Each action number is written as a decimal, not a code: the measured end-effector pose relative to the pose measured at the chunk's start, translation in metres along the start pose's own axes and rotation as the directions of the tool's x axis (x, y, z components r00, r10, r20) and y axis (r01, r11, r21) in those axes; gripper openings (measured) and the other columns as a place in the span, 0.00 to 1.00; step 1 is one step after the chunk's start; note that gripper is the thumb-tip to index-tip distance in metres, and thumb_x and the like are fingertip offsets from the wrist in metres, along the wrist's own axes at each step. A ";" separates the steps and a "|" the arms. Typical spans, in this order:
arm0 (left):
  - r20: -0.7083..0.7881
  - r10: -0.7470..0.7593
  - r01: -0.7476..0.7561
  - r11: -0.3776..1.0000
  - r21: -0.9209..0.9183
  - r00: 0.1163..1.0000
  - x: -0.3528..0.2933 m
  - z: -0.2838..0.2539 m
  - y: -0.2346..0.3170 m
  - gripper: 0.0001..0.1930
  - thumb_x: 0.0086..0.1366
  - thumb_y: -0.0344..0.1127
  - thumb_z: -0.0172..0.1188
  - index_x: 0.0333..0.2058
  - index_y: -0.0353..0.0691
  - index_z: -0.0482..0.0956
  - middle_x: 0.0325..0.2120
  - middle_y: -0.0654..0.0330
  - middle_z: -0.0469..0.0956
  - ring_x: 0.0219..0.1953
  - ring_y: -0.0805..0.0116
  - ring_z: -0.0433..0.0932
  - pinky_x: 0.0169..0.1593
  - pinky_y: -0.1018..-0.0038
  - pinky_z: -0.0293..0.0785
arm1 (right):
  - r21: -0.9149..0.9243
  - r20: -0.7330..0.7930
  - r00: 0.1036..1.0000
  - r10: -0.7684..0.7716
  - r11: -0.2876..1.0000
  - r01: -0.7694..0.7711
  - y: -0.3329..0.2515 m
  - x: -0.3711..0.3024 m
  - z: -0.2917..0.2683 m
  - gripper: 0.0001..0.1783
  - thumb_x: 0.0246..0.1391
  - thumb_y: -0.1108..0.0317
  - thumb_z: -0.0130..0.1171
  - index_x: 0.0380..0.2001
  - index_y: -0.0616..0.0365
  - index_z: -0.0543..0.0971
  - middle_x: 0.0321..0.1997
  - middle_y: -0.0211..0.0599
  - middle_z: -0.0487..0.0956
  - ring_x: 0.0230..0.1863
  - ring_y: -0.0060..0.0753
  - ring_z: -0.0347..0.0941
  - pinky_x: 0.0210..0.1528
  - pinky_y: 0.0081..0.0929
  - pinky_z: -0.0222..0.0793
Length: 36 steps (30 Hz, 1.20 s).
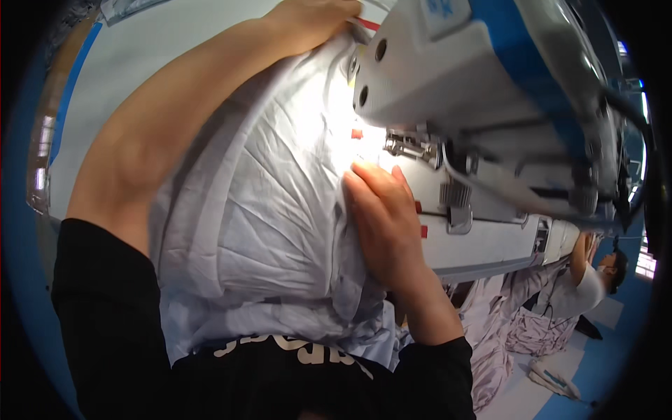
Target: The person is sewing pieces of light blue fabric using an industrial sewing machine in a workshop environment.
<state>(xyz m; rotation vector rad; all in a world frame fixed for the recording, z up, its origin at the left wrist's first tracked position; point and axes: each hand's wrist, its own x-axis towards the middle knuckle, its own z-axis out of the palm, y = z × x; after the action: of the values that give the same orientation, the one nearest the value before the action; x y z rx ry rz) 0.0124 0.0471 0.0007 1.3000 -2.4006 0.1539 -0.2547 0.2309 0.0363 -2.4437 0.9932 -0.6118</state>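
Observation:
A pale grey-white cloth (273, 189) lies wrinkled over the table and down into my lap. At the far end of it, my left hand (315, 24) is closed on the cloth's edge, with its fingertips partly hidden. My right hand (385, 217) rests on the cloth's right edge, its fingers stretched forward and lying nearly flat. Just beyond those fingertips is the metal presser foot (411, 147) of a white and blue sewing machine (483, 77). A bright lamp glare washes out the cloth beside the needle area.
The white worktable (119, 77) has blue tape (73, 91) along its left edge. Small red marks (357, 134) show near the presser foot. At the right, another person (577, 287) sits by patterned fabric (504, 329) hanging to the floor. A dark cable (633, 119) loops beside the machine.

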 end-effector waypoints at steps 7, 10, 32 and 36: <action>0.396 -0.132 0.313 0.843 -0.437 0.909 -0.166 -0.115 0.218 0.42 0.65 0.57 0.52 0.69 0.38 0.49 0.71 0.47 0.43 0.73 0.48 0.38 0.70 0.45 0.34 | 0.725 -0.007 0.769 0.639 0.533 -0.436 -0.025 -0.202 0.023 0.14 0.53 0.68 0.59 0.41 0.66 0.76 0.51 0.48 0.76 0.51 0.42 0.73 0.56 0.37 0.68; 0.452 -0.175 0.354 0.868 -0.349 0.875 -0.203 -0.098 0.234 0.46 0.62 0.65 0.51 0.69 0.42 0.50 0.71 0.49 0.44 0.73 0.48 0.39 0.69 0.41 0.33 | 0.765 0.239 0.680 0.693 0.297 -0.572 -0.045 -0.204 0.052 0.54 0.46 0.58 0.70 0.68 0.63 0.49 0.67 0.46 0.61 0.65 0.40 0.62 0.64 0.33 0.59; 0.251 -0.188 0.246 0.943 -0.224 0.950 -0.185 -0.075 0.215 0.26 0.69 0.39 0.48 0.65 0.44 0.62 0.69 0.56 0.52 0.72 0.54 0.47 0.71 0.59 0.45 | 0.721 0.648 0.709 0.279 0.078 -0.689 -0.090 -0.218 0.063 0.13 0.62 0.63 0.59 0.34 0.63 0.83 0.29 0.21 0.80 0.31 0.10 0.70 0.33 0.17 0.67; 0.279 0.047 -0.029 0.997 -0.069 0.959 -0.192 -0.086 0.206 0.27 0.65 0.39 0.55 0.63 0.56 0.65 0.67 0.60 0.58 0.70 0.58 0.53 0.68 0.59 0.54 | 0.717 0.670 0.714 0.205 0.072 -0.694 -0.088 -0.232 0.063 0.13 0.61 0.63 0.60 0.37 0.62 0.82 0.33 0.22 0.81 0.35 0.10 0.71 0.37 0.16 0.69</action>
<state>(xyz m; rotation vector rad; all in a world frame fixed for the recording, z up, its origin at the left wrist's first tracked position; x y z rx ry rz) -0.0384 0.3366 0.0215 1.3223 -2.6430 -0.1042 -0.3236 0.4709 -0.0216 -0.8949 0.7586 -0.2612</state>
